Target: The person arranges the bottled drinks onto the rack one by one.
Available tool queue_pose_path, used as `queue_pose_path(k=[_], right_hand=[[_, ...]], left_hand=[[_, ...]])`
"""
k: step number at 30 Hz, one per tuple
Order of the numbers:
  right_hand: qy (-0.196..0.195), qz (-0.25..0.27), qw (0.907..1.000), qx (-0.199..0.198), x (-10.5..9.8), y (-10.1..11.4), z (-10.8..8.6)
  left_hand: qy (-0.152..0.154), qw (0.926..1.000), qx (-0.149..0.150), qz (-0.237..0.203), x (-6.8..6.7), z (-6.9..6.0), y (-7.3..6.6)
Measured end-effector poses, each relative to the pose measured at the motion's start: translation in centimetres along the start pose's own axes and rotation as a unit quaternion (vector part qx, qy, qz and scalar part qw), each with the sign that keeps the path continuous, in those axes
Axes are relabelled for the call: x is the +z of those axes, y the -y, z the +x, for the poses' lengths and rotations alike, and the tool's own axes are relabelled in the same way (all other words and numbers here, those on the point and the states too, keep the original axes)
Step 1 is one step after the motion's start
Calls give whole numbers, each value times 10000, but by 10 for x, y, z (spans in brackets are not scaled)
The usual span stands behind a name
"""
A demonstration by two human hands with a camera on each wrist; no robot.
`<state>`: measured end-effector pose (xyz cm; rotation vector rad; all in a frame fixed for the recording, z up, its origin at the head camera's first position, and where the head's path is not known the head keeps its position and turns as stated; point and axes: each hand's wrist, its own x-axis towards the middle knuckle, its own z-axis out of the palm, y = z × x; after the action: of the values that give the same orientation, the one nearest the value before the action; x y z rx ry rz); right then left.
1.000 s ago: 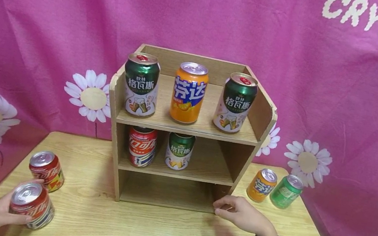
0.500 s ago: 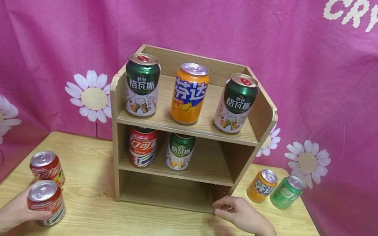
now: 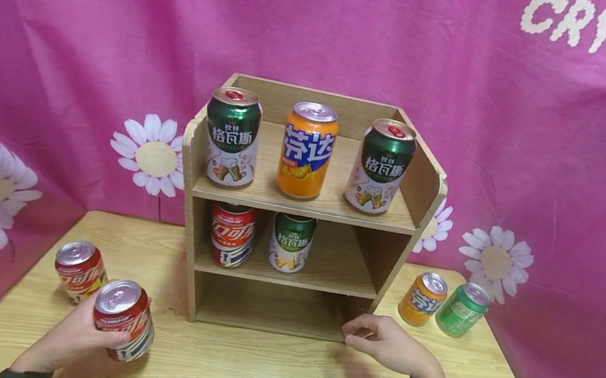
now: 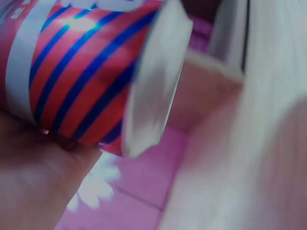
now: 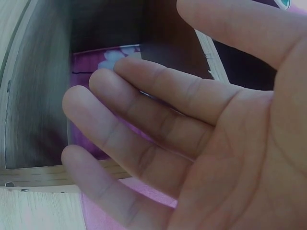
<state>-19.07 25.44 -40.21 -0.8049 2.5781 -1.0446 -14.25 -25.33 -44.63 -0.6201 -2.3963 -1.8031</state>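
My left hand (image 3: 80, 333) grips a red cola can (image 3: 125, 322) with a striped lower part, tilted a little above the table. In the left wrist view the striped side of this can (image 4: 86, 72) and its pale base show. A second red can (image 3: 81, 272) stands behind the hand on the table. At the lower right front corner of the wooden shelf (image 3: 299, 212), my right hand (image 3: 394, 346) rests with relaxed fingers. The right wrist view shows that hand's palm (image 5: 225, 143) and loosely bent fingers (image 5: 139, 115), with nothing held.
Two green-and-white kvass cans (image 3: 231, 139) flank an orange soda can (image 3: 307, 152) on the top shelf. A red cola can (image 3: 232, 235) and a kvass can (image 3: 291, 244) occupy the middle shelf. Right of the shelf stand an orange can (image 3: 422, 299) and a green can (image 3: 462, 311).
The left hand has carried its cola can rightward and slightly upward, away from the other red can. My right hand has stayed at the shelf's corner.
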Motion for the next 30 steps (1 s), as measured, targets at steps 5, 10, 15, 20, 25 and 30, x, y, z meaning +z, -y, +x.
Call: queue_pose_path(k=[5, 10, 15, 20, 25, 30], right_hand=[[-1, -49, 10000, -61, 0, 0, 0], [1, -108, 9998, -167, 0, -1, 1], [35, -122, 9997, -218, 2, 0, 1], [36, -145, 9997, -199, 1, -1, -1], [-5, -112, 9998, -170, 1, -1, 0], [-31, -72, 9999, -117, 0, -1, -1]], left_hand=[[10, 9995, -239, 213, 20, 14, -30], [18, 9996, -76, 260, 42, 24, -50], [50, 10000, -79, -13, 60, 30, -63], [238, 9992, 126, -298, 78, 41, -71], [406, 9974, 419, -432, 95, 52, -77], [531, 9951, 545, -631, 110, 65, -86]])
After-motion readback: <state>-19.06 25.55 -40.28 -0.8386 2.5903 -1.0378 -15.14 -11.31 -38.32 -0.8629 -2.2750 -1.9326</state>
